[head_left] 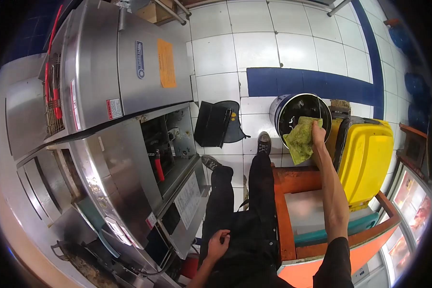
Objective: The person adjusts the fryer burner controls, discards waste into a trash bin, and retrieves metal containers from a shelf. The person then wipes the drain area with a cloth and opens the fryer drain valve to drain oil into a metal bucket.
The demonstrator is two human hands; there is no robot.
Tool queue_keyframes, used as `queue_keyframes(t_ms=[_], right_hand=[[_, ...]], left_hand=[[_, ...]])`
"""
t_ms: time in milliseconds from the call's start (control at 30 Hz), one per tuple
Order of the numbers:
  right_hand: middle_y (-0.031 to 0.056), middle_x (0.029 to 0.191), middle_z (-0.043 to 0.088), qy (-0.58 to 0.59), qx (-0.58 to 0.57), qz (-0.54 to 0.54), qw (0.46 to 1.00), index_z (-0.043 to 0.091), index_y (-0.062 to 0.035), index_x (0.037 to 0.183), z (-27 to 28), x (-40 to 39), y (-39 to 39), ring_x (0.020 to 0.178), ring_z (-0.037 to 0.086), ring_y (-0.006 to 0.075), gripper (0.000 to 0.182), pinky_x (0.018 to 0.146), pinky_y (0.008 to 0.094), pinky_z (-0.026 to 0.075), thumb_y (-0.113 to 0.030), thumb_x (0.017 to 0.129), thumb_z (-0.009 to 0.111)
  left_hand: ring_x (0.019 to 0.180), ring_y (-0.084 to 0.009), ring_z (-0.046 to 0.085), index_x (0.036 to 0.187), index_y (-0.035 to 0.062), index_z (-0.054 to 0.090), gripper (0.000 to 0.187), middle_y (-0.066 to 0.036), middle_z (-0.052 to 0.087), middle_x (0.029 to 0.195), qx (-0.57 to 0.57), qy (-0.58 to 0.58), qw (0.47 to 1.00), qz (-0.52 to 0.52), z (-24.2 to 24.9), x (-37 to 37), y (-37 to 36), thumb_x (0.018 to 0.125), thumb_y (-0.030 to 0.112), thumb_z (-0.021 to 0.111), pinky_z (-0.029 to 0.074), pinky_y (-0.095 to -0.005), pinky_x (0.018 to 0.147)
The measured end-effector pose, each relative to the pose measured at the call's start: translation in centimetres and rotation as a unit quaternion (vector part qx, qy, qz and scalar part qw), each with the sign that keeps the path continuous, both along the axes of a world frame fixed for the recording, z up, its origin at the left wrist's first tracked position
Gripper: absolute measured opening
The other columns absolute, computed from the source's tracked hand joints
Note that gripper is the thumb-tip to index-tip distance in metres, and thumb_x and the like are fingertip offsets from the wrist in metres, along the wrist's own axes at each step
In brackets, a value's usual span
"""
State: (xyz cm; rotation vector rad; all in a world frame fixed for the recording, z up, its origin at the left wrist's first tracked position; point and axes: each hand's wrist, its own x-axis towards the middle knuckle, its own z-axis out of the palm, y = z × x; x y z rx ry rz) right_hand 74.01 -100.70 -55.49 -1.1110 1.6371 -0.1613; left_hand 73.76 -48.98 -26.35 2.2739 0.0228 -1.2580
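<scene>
My right hand [318, 134] grips a dirty yellow-green cloth [303, 139] by one corner over the near rim of a metal bucket [276, 113]. Dark liquid shows inside the bucket, partly covered by the cloth. Held low in front of my body, my left hand [219, 244] has loosely curled fingers and nothing visible in it. It is near my thigh and the open lower cabinet of the steel fryer unit [96, 62].
A black dustpan-like piece [216, 124] lies on the white tiles beside the fryer. Right of the bucket stands a yellow bin lid [367, 161]. An orange wooden frame [297, 180] borders my right side. Fryer baskets with red handles [56, 103] are at far left.
</scene>
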Motion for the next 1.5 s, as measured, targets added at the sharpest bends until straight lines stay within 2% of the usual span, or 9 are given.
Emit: queue_keyframes(t_ms=[200, 333, 533, 700, 900, 1100, 1167, 1333, 1500], right_hand=[[0.0122, 0.09, 0.068, 0.089, -0.017, 0.059, 0.994, 0.067, 0.0078, 0.101, -0.4, -1.0, -1.1, 0.08, 0.064, 0.0208, 0.046, 0.073, 0.0363, 0.049, -0.036, 0.088, 0.06], [0.0108, 0.091, 0.068, 0.012, 0.004, 0.006, 1.0, 0.067, 0.0068, 0.101, 0.2, -0.6, -0.7, 0.079, 0.064, 0.0196, 0.045, 0.073, 0.0353, 0.049, -0.036, 0.09, 0.06], [0.0084, 0.09, 0.067, 0.049, 0.038, -0.018, 0.998, 0.066, 0.0041, 0.102, 4.2, 2.6, 0.6, 0.078, 0.064, 0.0186, 0.042, 0.071, 0.0349, 0.049, -0.036, 0.089, 0.059], [0.0092, 0.091, 0.067, 0.064, 0.018, 0.009, 0.998, 0.066, 0.0037, 0.103, 1.7, 1.3, 0.0, 0.078, 0.064, 0.0192, 0.044, 0.071, 0.0344, 0.05, -0.037, 0.089, 0.059], [0.0111, 0.092, 0.069, 0.037, 0.039, -0.005, 0.999, 0.064, 0.0049, 0.105, 4.5, 2.8, 0.8, 0.078, 0.068, 0.0201, 0.046, 0.071, 0.0321, 0.054, -0.039, 0.089, 0.062], [0.0105, 0.093, 0.069, 0.018, 0.027, -0.014, 0.999, 0.064, 0.0041, 0.106, 2.6, 1.3, 0.3, 0.078, 0.068, 0.0198, 0.047, 0.072, 0.0318, 0.054, -0.039, 0.09, 0.061], [0.0105, 0.094, 0.069, 0.021, 0.021, -0.01, 0.999, 0.064, 0.004, 0.107, 1.8, 1.1, 0.2, 0.079, 0.068, 0.0198, 0.047, 0.072, 0.0318, 0.053, -0.04, 0.09, 0.062], [0.01, 0.094, 0.068, 0.042, 0.009, -0.019, 0.999, 0.066, 0.0045, 0.107, 3.4, 2.3, 1.1, 0.08, 0.065, 0.0186, 0.05, 0.073, 0.031, 0.05, -0.042, 0.089, 0.063], [0.0102, 0.102, 0.068, 0.032, 0.021, -0.026, 0.999, 0.064, 0.0035, 0.115, 4.3, 2.4, 1.0, 0.086, 0.067, 0.0181, 0.052, 0.078, 0.0293, 0.052, -0.043, 0.091, 0.061]], left_hand=[[0.081, -0.0221, 0.067, 0.102, 0.0053, 0.065, 0.014, -0.01, 0.068, 0.091, -0.017, -0.015, 1.0, -0.012, -5.4, 1.6, -1.3, 0.09, 0.011, 0.062, 0.052, -0.033, 0.075], [0.081, -0.0212, 0.067, 0.102, 0.0058, 0.065, 0.013, -0.01, 0.069, 0.091, -0.005, 0.004, 1.0, 0.027, -8.9, 3.5, -2.6, 0.091, 0.011, 0.061, 0.053, -0.0328, 0.071], [0.081, -0.0205, 0.068, 0.104, 0.006, 0.064, 0.014, -0.01, 0.07, 0.093, 0.004, 0.008, 0.999, 0.04, -10.0, 4.4, -2.0, 0.092, 0.011, 0.06, 0.053, -0.0323, 0.07], [0.08, -0.0208, 0.067, 0.103, 0.0068, 0.065, 0.014, -0.009, 0.069, 0.091, 0.02, 0.0, 1.0, 0.005, -13.2, 5.5, -1.8, 0.091, 0.01, 0.06, 0.052, -0.0325, 0.069], [0.08, -0.0206, 0.066, 0.103, 0.0069, 0.065, 0.014, -0.009, 0.069, 0.092, 0.008, 0.005, 1.0, 0.021, -17.4, 7.8, -3.5, 0.092, 0.011, 0.059, 0.051, -0.0326, 0.07], [0.081, -0.0207, 0.067, 0.105, 0.007, 0.065, 0.015, -0.008, 0.069, 0.094, 0.008, 0.025, 0.999, 0.037, -17.5, 7.2, -3.3, 0.091, 0.012, 0.059, 0.052, -0.0335, 0.071], [0.082, -0.0267, 0.068, 0.109, 0.0081, 0.064, 0.02, -0.011, 0.07, 0.091, 0.025, -0.005, 0.999, -0.022, -18.0, 7.8, -3.4, 0.091, 0.017, 0.059, 0.053, -0.0384, 0.073], [0.08, -0.0396, 0.066, 0.134, 0.0109, 0.052, 0.046, -0.016, 0.07, 0.083, 0.166, -0.015, 0.982, -0.084, -26.5, 13.3, -5.8, 0.092, 0.031, 0.053, 0.052, -0.0479, 0.075], [0.087, -0.044, 0.065, 0.15, 0.0016, 0.02, 0.072, -0.027, 0.067, 0.092, 0.224, -0.043, 0.968, -0.105, -38.6, 21.9, -9.3, 0.091, 0.03, 0.048, 0.05, -0.0514, 0.08]])
